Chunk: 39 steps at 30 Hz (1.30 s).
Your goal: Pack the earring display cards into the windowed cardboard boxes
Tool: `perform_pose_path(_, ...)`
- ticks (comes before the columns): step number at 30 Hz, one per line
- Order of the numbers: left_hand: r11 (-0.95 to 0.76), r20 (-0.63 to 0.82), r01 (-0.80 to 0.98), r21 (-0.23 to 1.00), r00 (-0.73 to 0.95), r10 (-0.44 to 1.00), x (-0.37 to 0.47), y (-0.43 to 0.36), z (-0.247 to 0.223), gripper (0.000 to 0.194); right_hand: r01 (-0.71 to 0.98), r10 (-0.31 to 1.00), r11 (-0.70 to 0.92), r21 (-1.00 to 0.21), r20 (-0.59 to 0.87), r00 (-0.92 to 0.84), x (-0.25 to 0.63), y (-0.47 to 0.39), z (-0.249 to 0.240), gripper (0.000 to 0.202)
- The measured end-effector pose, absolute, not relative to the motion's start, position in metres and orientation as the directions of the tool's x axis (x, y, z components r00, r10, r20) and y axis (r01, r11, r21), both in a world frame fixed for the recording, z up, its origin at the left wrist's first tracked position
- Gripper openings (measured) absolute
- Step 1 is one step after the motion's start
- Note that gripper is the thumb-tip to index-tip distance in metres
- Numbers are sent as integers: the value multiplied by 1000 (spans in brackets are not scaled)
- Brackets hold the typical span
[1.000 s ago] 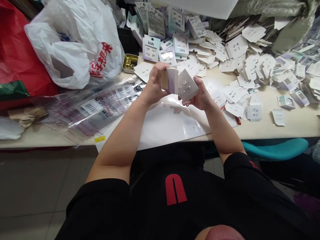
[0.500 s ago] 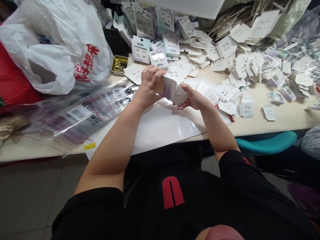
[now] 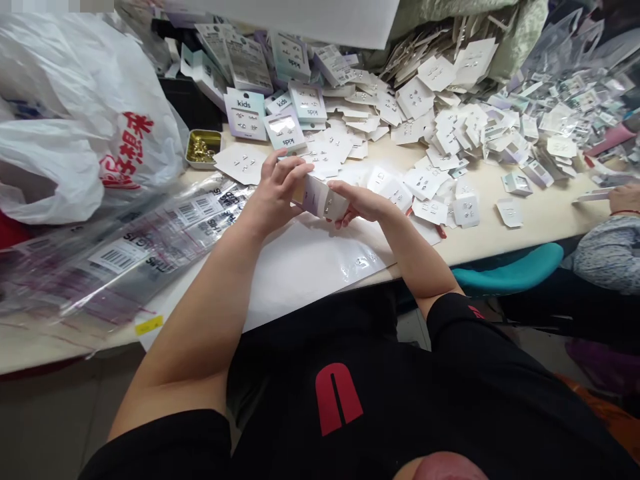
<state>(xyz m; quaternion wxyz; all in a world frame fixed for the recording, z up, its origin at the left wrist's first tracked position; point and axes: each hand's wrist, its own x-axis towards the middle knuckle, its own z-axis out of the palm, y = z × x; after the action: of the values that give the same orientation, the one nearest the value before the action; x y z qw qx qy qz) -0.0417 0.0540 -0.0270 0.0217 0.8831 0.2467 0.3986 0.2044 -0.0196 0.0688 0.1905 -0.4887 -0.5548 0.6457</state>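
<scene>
My left hand (image 3: 275, 197) is closed around a small white and lilac box (image 3: 314, 196), held tilted above the white sheet. Pinched in my right hand (image 3: 361, 202) is a white earring card (image 3: 335, 206) with small shiny studs. The card meets the open right end of the box, and part of it appears to be inside. My fingers cover some of both pieces. Just beyond my hands lie boxes marked "kids" (image 3: 246, 115) and loose earring cards (image 3: 241, 163). Under my hands is the white sheet (image 3: 295, 267).
Clear bags with barcode labels (image 3: 117, 257) lie left, below a white plastic bag (image 3: 135, 87). A small tin (image 3: 203, 148) holds gold-coloured bits. Heaped cards (image 3: 450, 130) cover the back right. A co-worker's hand (image 3: 625, 199) shows far right, beyond a teal chair (image 3: 510, 270).
Less of the earring card shows outside the box, and my right hand is closer to my left. The view has turned right, bringing in a co-worker's hand.
</scene>
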Motion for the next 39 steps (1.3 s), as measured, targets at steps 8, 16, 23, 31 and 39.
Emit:
perform_pose_path(8,-816,641,438,377,513,571,-41,43,-17,67,328,778,-306,-894,-433,-455,208,-16,68,57)
perform_pose_path(16,-829,643,466,309,540,543,-46,42,-12,67,326,795,-268,-907,-399,-457,208,-19,73,51)
perform_pose_path(23,-816,738,547,187,470,484,-44,39,-9,73,229,802,-279,-933,-357,-479,207,-20,75,45)
perform_pose_path(31,-780,708,567,265,434,557,-41,27,-1,87,284,802,-231,-930,-348,-486,215,-18,73,53)
perform_pose_path(39,-789,691,552,268,461,557,-41,33,-7,77,267,789,-239,-934,-347,-508,216,-19,69,59)
